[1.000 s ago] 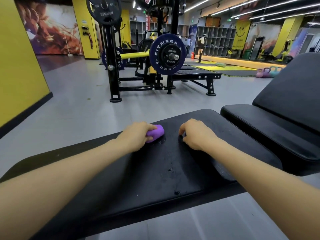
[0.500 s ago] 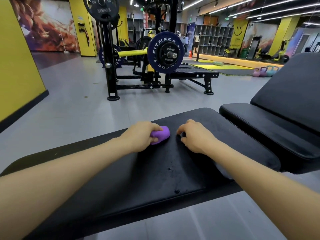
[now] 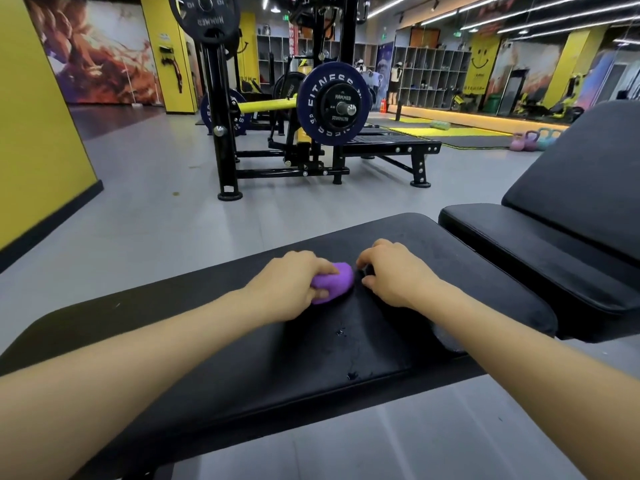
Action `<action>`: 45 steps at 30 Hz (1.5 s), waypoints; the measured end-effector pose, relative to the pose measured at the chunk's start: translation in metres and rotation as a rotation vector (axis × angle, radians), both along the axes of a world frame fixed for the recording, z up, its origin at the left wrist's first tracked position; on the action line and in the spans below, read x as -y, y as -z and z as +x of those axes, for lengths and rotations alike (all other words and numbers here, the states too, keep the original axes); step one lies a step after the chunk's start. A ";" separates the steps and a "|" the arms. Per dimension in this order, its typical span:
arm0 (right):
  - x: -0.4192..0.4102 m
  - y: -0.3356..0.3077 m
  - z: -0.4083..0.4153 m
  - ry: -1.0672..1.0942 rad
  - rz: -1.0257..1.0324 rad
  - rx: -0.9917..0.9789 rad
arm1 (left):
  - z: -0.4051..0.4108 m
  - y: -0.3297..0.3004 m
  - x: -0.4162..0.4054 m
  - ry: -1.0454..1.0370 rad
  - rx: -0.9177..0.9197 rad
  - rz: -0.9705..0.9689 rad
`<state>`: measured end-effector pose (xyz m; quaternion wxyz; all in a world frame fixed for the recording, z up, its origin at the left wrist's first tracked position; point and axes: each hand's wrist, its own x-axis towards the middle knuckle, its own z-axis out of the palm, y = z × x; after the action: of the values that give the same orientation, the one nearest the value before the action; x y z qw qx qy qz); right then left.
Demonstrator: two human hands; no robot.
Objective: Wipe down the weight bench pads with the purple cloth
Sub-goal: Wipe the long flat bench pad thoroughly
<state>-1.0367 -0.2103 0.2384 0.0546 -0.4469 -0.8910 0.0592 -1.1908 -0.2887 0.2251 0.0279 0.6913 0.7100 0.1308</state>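
Left hand: the left hand (image 3: 290, 285) lies knuckles-up on the flat bench pad (image 3: 242, 368), fingers curled round the purple cloth (image 3: 333, 281), which it grips in a bunched wad.
Purple cloth: it sits on the pad near the pad's middle, pressed under the left hand's fingers, with its right part showing past them; it lies just beside the right hand.
Right hand: the right hand (image 3: 398, 276) rests on the same pad just to the right of the cloth, fingers bent under with the tips on the black surface; whether it pinches anything cannot be told.
Flat bench pad: a long black pad runs from near left to mid right, with both forearms stretched over it; a few small wet spots (image 3: 341, 332) glisten on it nearer than the hands.
Seat pad: a second black pad (image 3: 540, 261) lies at the right end of the flat one, close beside it, with a narrow gap between them.
Back pad: an inclined black pad (image 3: 588, 181) rises at the far right behind the seat pad.
Far scene: a black rack carries a yellow bar with a blue weight plate (image 3: 333, 103), standing on the grey floor (image 3: 145, 202) beyond the bench.
Far right: coloured kettlebells (image 3: 526, 142) stand on the floor near a yellow mat.
Left side: a yellow wall (image 3: 31, 116) closes the left side.
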 end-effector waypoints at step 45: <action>0.004 -0.014 0.026 -0.009 -0.058 -0.060 | 0.046 -0.010 0.006 -0.135 0.021 -0.006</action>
<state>-1.0106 -0.2142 0.2520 0.0682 -0.4423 -0.8888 0.0986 -1.1450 -0.2945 0.2352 0.0286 0.6404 0.7550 0.1378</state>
